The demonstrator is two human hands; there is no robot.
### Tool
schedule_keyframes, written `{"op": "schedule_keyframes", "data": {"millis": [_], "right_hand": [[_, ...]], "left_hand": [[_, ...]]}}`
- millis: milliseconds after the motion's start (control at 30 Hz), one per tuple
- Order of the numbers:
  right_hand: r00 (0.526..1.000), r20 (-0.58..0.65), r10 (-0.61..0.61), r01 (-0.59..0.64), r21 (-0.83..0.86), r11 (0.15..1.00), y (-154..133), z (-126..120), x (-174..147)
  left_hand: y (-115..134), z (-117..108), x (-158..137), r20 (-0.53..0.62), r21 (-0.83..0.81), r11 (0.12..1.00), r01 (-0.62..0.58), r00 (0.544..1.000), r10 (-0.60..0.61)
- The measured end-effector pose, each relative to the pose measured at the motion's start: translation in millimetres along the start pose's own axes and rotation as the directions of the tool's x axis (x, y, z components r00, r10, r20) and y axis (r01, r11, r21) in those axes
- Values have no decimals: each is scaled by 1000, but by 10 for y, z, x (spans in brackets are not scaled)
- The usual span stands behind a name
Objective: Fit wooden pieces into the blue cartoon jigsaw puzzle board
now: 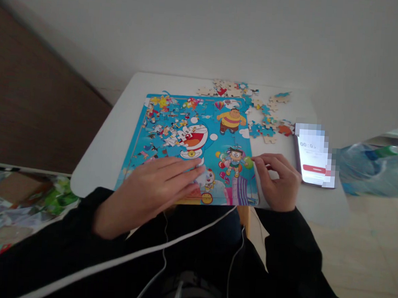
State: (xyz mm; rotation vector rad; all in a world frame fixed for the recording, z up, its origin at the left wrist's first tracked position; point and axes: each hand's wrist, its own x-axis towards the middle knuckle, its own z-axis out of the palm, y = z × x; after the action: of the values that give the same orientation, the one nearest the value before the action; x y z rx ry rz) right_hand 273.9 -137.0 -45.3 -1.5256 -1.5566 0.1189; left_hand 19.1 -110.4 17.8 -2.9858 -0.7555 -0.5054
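Note:
A blue jigsaw puzzle board (210, 118) with cartoon figures lies on the table, its near edge reaching my lap. Loose pieces (157, 133) cover part of its left half, over the printed or fitted picture. My left hand (159, 182) lies flat across the lower left of the board, fingers stretched out, hiding that area. At the board's right edge, beside a green balloon in the picture, my right hand (278, 178) has thumb and forefinger brought together in a pinch. Whatever is between those fingertips is too small or hidden to make out.
More loose puzzle pieces (262, 110) are heaped along the board's far and right sides. A phone with a lit timer screen (311, 156) rests on the white table (102, 129) at right. White cables (166, 245) cross my lap. Plastic-wrapped bottles (373, 164) stand beyond the table.

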Motion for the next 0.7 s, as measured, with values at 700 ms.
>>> {"op": "schedule_keyframes", "data": {"millis": [700], "right_hand": [[991, 131, 4, -2, -12, 1000, 41, 24, -10]], "left_hand": [[-303, 468, 702, 146, -286, 946, -153, 969, 201]]}}
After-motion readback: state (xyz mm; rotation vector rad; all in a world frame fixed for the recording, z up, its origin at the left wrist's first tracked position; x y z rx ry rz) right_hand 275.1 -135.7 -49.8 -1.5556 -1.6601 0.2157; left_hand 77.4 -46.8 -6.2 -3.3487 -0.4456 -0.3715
